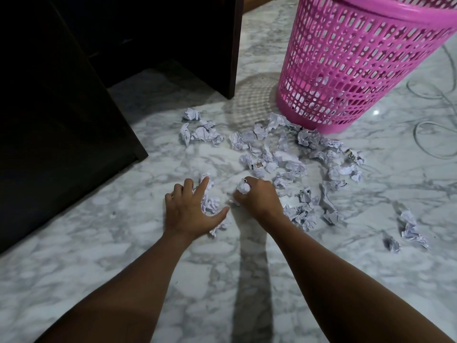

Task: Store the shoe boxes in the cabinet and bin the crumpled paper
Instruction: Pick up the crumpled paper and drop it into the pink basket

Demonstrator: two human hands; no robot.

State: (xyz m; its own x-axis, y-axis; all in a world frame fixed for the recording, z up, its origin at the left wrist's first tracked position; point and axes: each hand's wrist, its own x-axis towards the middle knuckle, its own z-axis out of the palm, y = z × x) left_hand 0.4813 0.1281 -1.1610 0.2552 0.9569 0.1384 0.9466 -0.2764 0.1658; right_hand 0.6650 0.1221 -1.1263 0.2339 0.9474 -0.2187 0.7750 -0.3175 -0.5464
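From the head view, the person leans low over the marble floor [148,280], both arms stretched forward into a litter of crumpled paper [286,157]. The right hand [259,196] is curled tight round a small paper ball [243,188], which pokes out between thumb and forefinger. The left hand [195,206] lies spread, fingers straight and apart, over another loose wad [211,203] just to its right; it touches the wad but has not closed on it.

The rest of the paper lies scattered from the near right up to the foot of the pink basket [358,70], which stands at the far right. The dark cabinet [61,120] stands open at the left; its inside is too dark to tell what it holds, and no shoe boxes are in sight.

I'd say the paper-binning step is in hand and only begun. Next the left hand needs to gather its wad, then both handfuls must be carried far right and dropped over the basket's rim.
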